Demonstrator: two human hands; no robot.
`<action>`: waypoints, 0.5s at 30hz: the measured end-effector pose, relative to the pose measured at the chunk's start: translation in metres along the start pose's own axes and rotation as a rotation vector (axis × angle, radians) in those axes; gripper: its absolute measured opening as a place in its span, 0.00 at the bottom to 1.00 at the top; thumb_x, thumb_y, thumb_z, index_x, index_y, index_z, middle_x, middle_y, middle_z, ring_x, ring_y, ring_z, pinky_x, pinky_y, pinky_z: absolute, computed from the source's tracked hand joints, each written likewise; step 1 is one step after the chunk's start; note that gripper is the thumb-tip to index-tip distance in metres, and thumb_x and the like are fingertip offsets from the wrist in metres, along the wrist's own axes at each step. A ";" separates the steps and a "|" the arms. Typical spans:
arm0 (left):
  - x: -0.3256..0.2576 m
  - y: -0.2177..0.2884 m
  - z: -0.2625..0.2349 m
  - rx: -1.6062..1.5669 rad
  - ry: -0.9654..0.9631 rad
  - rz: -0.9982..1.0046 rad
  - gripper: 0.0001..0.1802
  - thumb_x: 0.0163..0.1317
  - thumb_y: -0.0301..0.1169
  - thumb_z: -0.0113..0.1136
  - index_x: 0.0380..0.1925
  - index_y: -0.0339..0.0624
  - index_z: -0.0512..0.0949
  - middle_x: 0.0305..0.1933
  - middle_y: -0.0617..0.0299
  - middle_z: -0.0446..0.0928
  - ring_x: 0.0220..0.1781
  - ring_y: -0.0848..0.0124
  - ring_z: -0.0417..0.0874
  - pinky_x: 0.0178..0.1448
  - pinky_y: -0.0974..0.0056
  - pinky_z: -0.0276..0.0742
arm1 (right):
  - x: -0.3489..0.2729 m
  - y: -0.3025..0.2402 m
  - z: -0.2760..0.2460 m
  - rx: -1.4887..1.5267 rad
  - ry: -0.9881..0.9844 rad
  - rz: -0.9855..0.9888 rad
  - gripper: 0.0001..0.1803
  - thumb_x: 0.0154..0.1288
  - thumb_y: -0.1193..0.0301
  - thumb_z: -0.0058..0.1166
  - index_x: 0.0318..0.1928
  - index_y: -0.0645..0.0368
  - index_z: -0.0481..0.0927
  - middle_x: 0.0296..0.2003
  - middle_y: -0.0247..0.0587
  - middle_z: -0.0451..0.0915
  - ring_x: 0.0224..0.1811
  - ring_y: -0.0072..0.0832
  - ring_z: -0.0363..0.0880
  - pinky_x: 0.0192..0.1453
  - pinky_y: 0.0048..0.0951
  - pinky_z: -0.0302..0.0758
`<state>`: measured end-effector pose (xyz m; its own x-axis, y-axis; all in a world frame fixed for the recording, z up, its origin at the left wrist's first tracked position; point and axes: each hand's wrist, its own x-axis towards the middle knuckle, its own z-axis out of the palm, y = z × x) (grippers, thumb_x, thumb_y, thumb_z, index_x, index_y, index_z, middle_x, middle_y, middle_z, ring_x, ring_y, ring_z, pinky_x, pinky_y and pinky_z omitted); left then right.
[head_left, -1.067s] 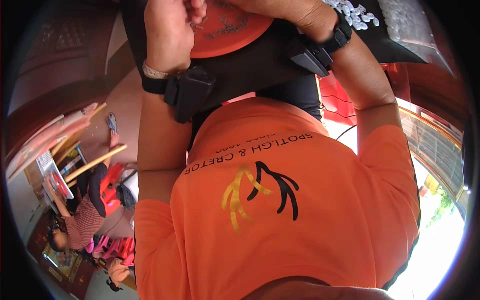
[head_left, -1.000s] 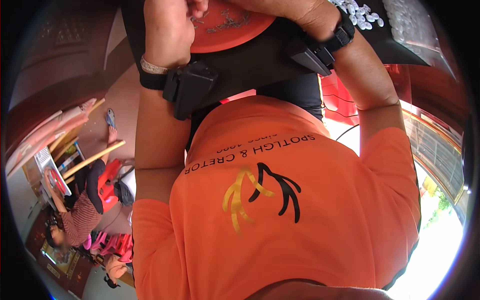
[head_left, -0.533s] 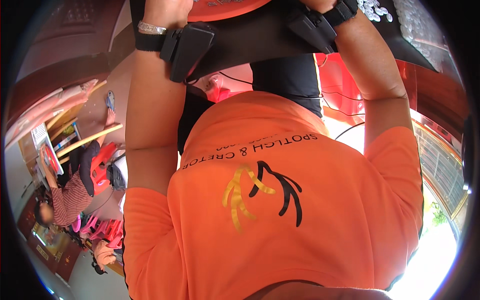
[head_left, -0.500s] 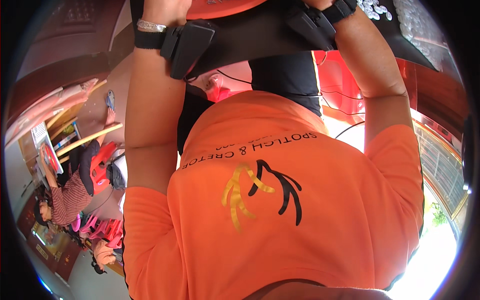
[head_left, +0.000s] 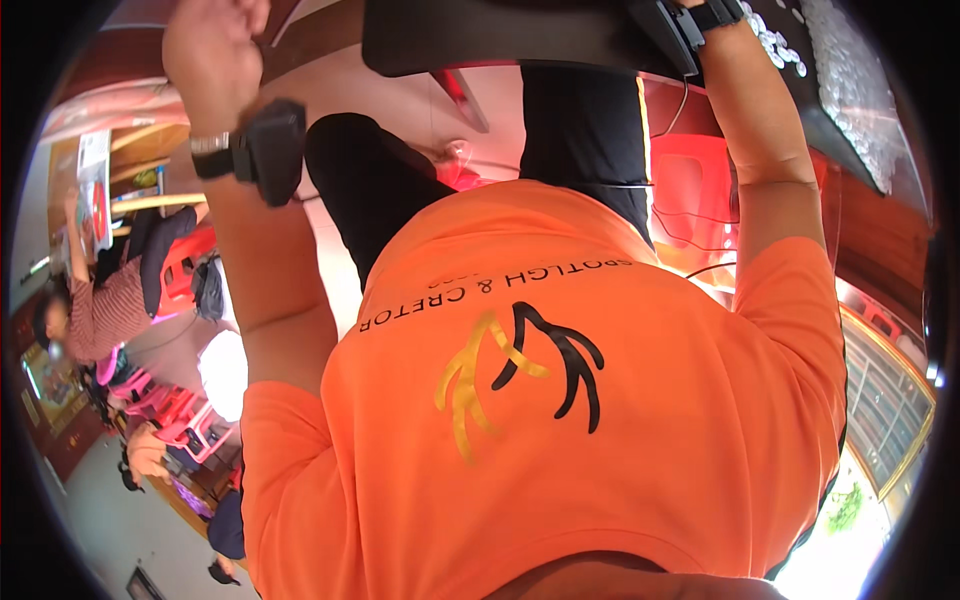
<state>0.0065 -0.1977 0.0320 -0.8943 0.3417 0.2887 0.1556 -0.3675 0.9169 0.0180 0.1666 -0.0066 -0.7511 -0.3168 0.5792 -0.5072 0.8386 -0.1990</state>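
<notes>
Behind and below, red plastic chairs (head_left: 180, 270) and seated people fill a busy room. Overhead sits a dark table (head_left: 520, 35), seen from beneath its near edge. The left hand (head_left: 210, 50) is raised beside that edge, fingers curled loosely together, holding nothing visible, a black wrist device (head_left: 265, 150) strapped below it. The right hand is hidden above the table, so its fingers cannot be told; likely both arms reach up to work on top.

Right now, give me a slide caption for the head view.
Looking down an orange T-shirt: left hand raised, empty; right wrist at a dark tray; others sit nearby.
</notes>
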 end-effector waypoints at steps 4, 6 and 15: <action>-0.085 -0.001 -0.052 0.280 0.487 -0.135 0.12 0.64 0.34 0.50 0.23 0.43 0.68 0.22 0.65 0.66 0.23 0.75 0.65 0.25 0.72 0.61 | -0.001 -0.014 -0.009 0.062 -0.031 0.008 0.15 0.57 0.66 0.57 0.46 0.52 0.80 0.31 0.53 0.79 0.32 0.48 0.78 0.35 0.39 0.74; -0.141 -0.014 -0.106 0.461 0.514 -0.247 0.13 0.64 0.37 0.48 0.22 0.44 0.69 0.19 0.66 0.66 0.19 0.76 0.67 0.22 0.72 0.61 | 0.001 -0.019 -0.009 0.084 -0.008 -0.031 0.16 0.57 0.67 0.57 0.46 0.52 0.80 0.30 0.54 0.79 0.32 0.49 0.78 0.35 0.39 0.74; -0.264 -0.095 -0.167 0.364 0.913 -0.631 0.13 0.59 0.38 0.52 0.18 0.45 0.70 0.13 0.66 0.66 0.11 0.72 0.67 0.14 0.70 0.57 | -0.006 -0.010 -0.003 0.054 0.018 0.047 0.12 0.57 0.66 0.58 0.37 0.61 0.79 0.27 0.54 0.79 0.29 0.48 0.78 0.34 0.38 0.73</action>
<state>0.1579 -0.3971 -0.1771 -0.8023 -0.4283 -0.4158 -0.4453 -0.0343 0.8947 0.0288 0.1616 -0.0059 -0.7673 -0.2693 0.5820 -0.4939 0.8271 -0.2683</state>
